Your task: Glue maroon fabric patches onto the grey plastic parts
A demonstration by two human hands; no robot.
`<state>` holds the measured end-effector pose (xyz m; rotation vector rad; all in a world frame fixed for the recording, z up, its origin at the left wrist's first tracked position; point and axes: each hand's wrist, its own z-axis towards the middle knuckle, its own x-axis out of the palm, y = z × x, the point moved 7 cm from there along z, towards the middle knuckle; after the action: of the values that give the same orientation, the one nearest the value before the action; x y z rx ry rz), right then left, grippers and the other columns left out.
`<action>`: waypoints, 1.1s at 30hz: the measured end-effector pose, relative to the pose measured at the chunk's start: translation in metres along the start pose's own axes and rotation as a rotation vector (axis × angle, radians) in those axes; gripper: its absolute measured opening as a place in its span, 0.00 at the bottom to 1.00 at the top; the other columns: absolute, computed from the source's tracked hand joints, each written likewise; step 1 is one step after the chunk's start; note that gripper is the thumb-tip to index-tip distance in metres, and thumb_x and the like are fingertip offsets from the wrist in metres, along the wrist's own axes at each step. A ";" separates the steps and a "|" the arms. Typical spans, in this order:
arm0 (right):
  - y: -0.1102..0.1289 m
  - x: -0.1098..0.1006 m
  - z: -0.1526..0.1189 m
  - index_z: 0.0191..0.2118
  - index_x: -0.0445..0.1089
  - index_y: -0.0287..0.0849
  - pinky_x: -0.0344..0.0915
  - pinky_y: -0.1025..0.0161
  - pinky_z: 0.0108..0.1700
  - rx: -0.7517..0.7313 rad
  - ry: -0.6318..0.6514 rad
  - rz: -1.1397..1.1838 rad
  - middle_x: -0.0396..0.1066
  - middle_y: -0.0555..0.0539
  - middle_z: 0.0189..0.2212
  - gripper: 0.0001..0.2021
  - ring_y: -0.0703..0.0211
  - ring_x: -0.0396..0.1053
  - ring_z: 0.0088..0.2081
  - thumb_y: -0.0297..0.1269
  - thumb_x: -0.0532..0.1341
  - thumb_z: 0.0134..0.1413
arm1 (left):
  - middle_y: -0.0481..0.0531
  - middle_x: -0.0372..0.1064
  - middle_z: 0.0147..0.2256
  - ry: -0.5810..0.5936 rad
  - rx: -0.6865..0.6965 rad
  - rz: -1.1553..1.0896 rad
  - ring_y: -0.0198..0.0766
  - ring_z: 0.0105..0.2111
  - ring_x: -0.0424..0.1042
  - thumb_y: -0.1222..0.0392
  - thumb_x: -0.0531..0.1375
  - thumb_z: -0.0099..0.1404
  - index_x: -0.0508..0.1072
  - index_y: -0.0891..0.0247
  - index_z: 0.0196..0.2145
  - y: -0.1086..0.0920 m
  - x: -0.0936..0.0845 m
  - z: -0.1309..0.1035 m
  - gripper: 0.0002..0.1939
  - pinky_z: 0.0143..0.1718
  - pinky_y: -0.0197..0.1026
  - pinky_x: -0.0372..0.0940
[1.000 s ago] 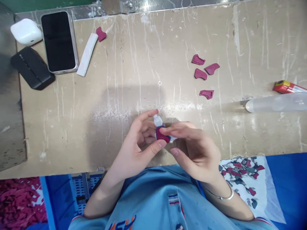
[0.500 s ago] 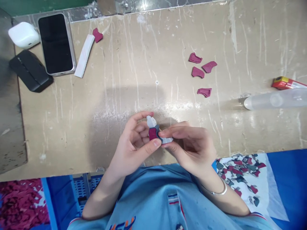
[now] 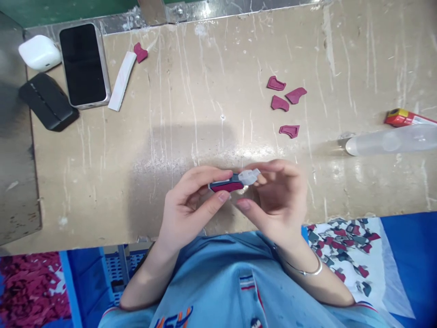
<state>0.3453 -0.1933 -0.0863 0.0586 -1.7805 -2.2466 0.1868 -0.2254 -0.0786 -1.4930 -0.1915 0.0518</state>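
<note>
Between its thumb and fingers, my left hand (image 3: 193,200) pinches a small moulded plastic part (image 3: 227,184), dark grey with a maroon inlay along its near side and a pale, translucent tip pointing right. My right hand (image 3: 280,200) is beside that tip, thumb and fingers apart; some fingers are behind the tip, and whether they touch it I cannot tell. Beyond the hands, loose maroon pieces lie on the worktable: a hollow-backed piece (image 3: 289,131), a smooth piece (image 3: 280,103) and a few others near them.
At the back left of the worktable (image 3: 198,91) lie a phone (image 3: 84,66), a white case (image 3: 40,52), a black case (image 3: 49,102), a white strip (image 3: 122,82) and a maroon piece (image 3: 140,53). A translucent tube (image 3: 392,140) lies right. Below are maroon pieces (image 3: 32,291) and finished-looking parts (image 3: 341,246).
The plastic part has turned in my left hand from roughly upright to lying sideways, pale tip now to the right. My right hand has let go of its lower end and its fingers have spread.
</note>
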 end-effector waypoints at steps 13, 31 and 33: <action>0.007 0.002 0.002 0.54 0.67 0.54 0.84 0.61 0.44 -0.007 0.064 -0.095 0.79 0.53 0.41 0.24 0.59 0.84 0.42 0.21 0.70 0.59 | 0.48 0.85 0.38 -0.120 -0.105 -0.004 0.35 0.40 0.84 0.68 0.76 0.60 0.86 0.56 0.40 0.001 -0.001 -0.002 0.12 0.45 0.28 0.77; 0.004 -0.010 0.006 0.40 0.84 0.50 0.67 0.66 0.23 0.046 -0.042 -0.137 0.78 0.51 0.27 0.11 0.63 0.72 0.26 0.50 0.74 0.58 | 0.58 0.75 0.58 0.116 0.269 0.285 0.50 0.58 0.76 0.63 0.77 0.60 0.69 0.51 0.66 -0.002 0.007 -0.007 0.40 0.59 0.49 0.75; 0.004 -0.008 0.006 0.39 0.83 0.49 0.67 0.65 0.24 0.045 -0.024 -0.140 0.79 0.51 0.28 0.10 0.62 0.74 0.27 0.49 0.75 0.57 | 0.58 0.77 0.53 0.065 0.429 0.346 0.46 0.55 0.78 0.69 0.73 0.62 0.73 0.57 0.60 -0.010 0.007 -0.007 0.31 0.59 0.47 0.75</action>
<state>0.3524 -0.1871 -0.0819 0.1711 -1.8946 -2.3110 0.1936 -0.2325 -0.0681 -1.0826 0.1277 0.3039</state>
